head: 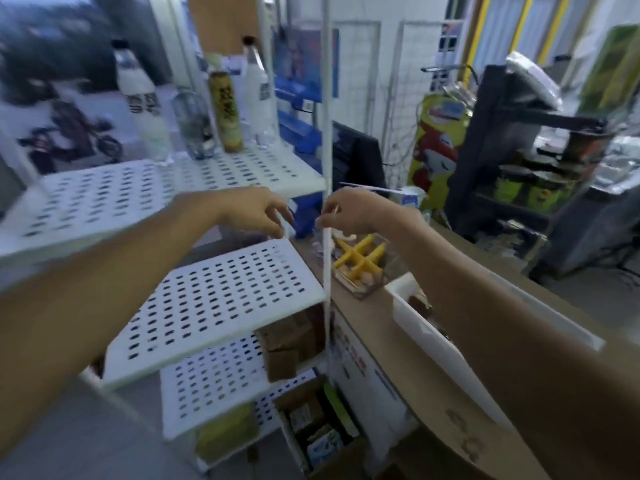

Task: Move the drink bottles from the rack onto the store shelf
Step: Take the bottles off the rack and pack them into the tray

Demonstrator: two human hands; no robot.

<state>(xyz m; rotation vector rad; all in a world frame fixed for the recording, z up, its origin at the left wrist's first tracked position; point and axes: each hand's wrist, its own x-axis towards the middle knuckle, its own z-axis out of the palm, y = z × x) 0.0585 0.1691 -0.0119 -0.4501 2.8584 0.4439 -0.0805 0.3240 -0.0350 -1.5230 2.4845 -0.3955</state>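
White perforated rack (214, 299) beside a brown counter (491, 254), bottles (225, 112) on top.

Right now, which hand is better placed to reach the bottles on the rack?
Probably the left. The left hand hangs empty on the rack side of the white post, nearer the yellow bottle; the right hand is at the post.

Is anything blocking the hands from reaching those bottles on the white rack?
Nothing visible does. Only bare perforated shelf lies between the left hand, the right hand and the bottles at its back. The rack's upright post stands beside the right hand.
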